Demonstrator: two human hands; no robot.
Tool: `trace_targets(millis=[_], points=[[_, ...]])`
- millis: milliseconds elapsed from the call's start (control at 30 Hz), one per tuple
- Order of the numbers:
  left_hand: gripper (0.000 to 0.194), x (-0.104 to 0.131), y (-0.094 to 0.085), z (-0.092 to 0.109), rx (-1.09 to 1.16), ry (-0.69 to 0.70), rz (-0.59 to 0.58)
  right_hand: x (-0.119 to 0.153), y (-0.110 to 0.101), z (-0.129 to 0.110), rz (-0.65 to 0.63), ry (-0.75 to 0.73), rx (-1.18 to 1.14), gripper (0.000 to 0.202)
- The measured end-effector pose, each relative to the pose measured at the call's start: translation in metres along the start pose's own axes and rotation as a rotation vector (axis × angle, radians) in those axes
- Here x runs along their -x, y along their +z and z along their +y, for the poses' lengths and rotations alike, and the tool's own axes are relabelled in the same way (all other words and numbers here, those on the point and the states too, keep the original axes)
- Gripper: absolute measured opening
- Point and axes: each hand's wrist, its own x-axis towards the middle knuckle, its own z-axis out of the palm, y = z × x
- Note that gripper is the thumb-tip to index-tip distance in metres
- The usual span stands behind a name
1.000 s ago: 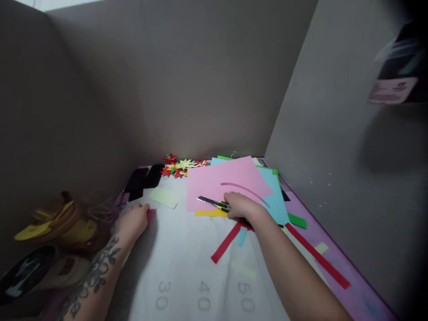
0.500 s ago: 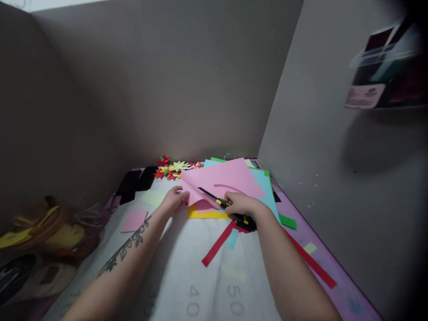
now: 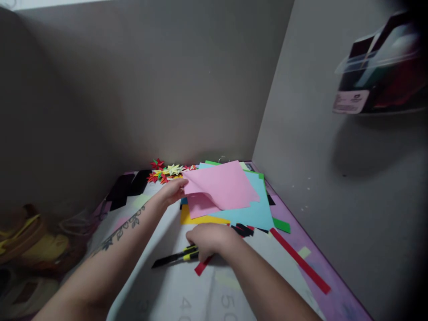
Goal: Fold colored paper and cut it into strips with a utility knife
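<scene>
My left hand (image 3: 174, 191) pinches the left edge of a pink sheet of paper (image 3: 230, 185) between thumb and fingers, and that side curls up. Another pink layer shows under the lifted part. Closer to me, my right hand (image 3: 209, 240) is closed around a yellow-and-black utility knife (image 3: 190, 253), its long dark blade pointing left, low over the white work surface. Part of the handle is hidden by my fingers. Beneath the pink paper lie a light blue sheet (image 3: 259, 214) and a yellow sheet (image 3: 187, 217). A red strip (image 3: 202, 266) passes under my right hand.
Folded paper stars (image 3: 162, 171) sit against the back wall. Black pieces (image 3: 243, 230), a long red strip (image 3: 301, 261) and a green strip (image 3: 281, 225) lie to the right. A clear wall bin (image 3: 377, 76) hangs upper right. A yellow-brown basket (image 3: 30, 236) stands left.
My right hand has moved the utility knife off the pink sheet, toward me and to the left. My left hand has raised the sheet's left edge. The whole view has shifted slightly.
</scene>
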Motion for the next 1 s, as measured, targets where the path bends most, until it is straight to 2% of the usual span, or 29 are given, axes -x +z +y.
trace_targets(millis=[67,133,200,267,367,467,533,600,700,767,833,933,1000], points=[[0.013,0.005,0.002,-0.003,0.023,-0.015,-0.02,-0.003,-0.001,-0.006,0.055,0.036,-0.004,0.046],[0.007,0.009,0.004,-0.004,0.052,-0.028,-0.034,0.003,-0.007,-0.002,0.274,0.12,-0.027,0.042],[0.008,0.011,0.009,-0.002,0.086,-0.036,-0.045,0.011,-0.014,0.009,0.466,0.214,-0.055,0.038],[0.009,0.012,0.016,0.001,0.116,-0.032,-0.056,0.013,-0.016,0.022,0.486,0.279,-0.092,0.039],[0.013,0.011,0.025,0.006,0.142,0.007,-0.067,0.008,-0.014,0.039,0.408,0.342,-0.117,0.045],[0.017,0.01,0.022,0.001,0.121,0.059,-0.018,0.009,-0.016,0.054,0.47,0.392,-0.16,0.041],[0.016,0.009,0.014,-0.008,0.072,0.062,0.053,0.021,-0.023,0.063,0.581,0.466,-0.199,0.041],[0.02,0.007,0.006,-0.018,0.007,0.033,0.116,0.042,-0.031,0.067,0.725,0.613,-0.182,0.047],[0.029,0.003,0.0,-0.028,-0.071,-0.01,0.15,0.079,-0.042,0.059,0.98,0.84,-0.078,0.06],[0.03,0.0,0.002,-0.03,-0.091,-0.014,0.142,0.098,-0.044,0.049,1.111,0.867,-0.008,0.063],[0.028,-0.003,0.007,-0.031,-0.092,-0.013,0.113,0.102,-0.042,0.04,1.065,0.785,0.058,0.056],[0.026,-0.005,0.017,-0.032,-0.074,-0.027,0.045,0.079,-0.032,0.042,0.746,0.591,0.075,0.036],[0.029,-0.008,0.024,-0.032,-0.037,-0.03,0.013,0.053,-0.023,0.049,0.531,0.503,0.009,0.036]])
